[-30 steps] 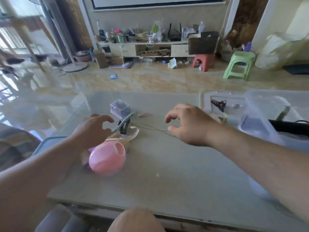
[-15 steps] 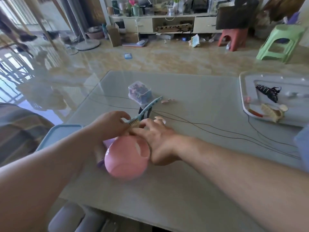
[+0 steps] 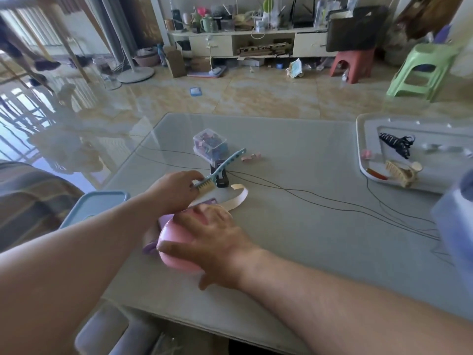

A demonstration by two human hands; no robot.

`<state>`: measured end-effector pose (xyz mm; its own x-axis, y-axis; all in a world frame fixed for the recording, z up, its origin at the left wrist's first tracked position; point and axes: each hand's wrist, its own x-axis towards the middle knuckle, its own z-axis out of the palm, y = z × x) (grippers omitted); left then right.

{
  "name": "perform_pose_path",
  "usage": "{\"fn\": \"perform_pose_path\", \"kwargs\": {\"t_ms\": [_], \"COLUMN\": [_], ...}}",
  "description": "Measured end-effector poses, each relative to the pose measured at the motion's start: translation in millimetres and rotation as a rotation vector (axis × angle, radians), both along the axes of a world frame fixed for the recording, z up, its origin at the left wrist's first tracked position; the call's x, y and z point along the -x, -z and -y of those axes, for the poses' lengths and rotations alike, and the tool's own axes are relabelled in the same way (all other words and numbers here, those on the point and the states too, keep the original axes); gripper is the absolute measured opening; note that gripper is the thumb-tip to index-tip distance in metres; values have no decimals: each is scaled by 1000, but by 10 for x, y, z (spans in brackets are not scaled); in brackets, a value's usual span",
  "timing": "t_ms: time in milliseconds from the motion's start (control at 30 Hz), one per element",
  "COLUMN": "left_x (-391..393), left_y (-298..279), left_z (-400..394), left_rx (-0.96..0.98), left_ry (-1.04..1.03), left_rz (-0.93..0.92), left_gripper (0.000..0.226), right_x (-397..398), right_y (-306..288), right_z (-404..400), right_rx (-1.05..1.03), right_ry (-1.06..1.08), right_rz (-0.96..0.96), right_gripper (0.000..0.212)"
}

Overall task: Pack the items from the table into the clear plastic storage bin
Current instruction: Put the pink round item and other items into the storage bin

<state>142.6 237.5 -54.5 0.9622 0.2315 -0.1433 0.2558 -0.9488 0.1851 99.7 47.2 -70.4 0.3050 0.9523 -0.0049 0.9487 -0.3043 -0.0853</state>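
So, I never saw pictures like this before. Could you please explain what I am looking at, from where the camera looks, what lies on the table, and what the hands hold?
There is no machine here. A person wears a camera on the head, so the picture looks forward and down along their own two bare arms.

The left hand pinches the bristle end of a teal brush. The right hand lies over a pink bowl, thumb and fingers curled round it.

On the glass table also lie a small clear box of coloured bits, a black clip under the brush, a cream strip and thin dark wires. At the right, a white tray holds a black hair claw and a beige hair claw. A blurred bluish thing at the far right edge may be the bin; I cannot tell.
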Motion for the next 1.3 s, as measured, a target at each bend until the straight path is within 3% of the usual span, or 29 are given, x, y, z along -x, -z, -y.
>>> {"fn": "perform_pose_path", "kwargs": {"t_ms": [167,300,400,600,667,867,1000,1133,1200,1267,1300], "left_x": [40,80,129,291,343,419,288,131,92,32,-13], "left_y": [-161,-304,-415,-493,-489,-577,-918,-1404,-1591,-1702,-1729], "left_z": [79,222,382,828,984,1172,1328,2051,2566,3058,3279], "left_rx": [65,141,137,274,322,460,925,1176,1305,1320,1316], "left_ry": [-102,-196,-186,-135,-132,-169,-330,-300,-186,-58,-32], "left_rz": [104,243,267,249,234,262,412,317,275,240,240], "left_gripper": [28,32,32,29,31,39,34,37,32,28,28], "right_x": [-213,-334,-447,-448,-426,-259,-187,-211,-243,-299,-368], "right_y": [-35,-361,-455,-370,-288,-410,-1215,-2200,-2485,-2575,-2530], "right_z": [275,874,1309,1882,1992,1986,2168,2875,3396,3913,4148], "right_rx": [-115,-280,-329,-517,-545,-614,-661,-800,-813,-840,-885], "right_ry": [74,429,627,966,1035,1095,883,768,810,935,1029], "right_rz": [-63,-520,-709,-1140,-1208,-1100,-798,-676,-621,-553,-534], "right_gripper": [100,96,93,45,50,67,69,67,57,30,27]}}
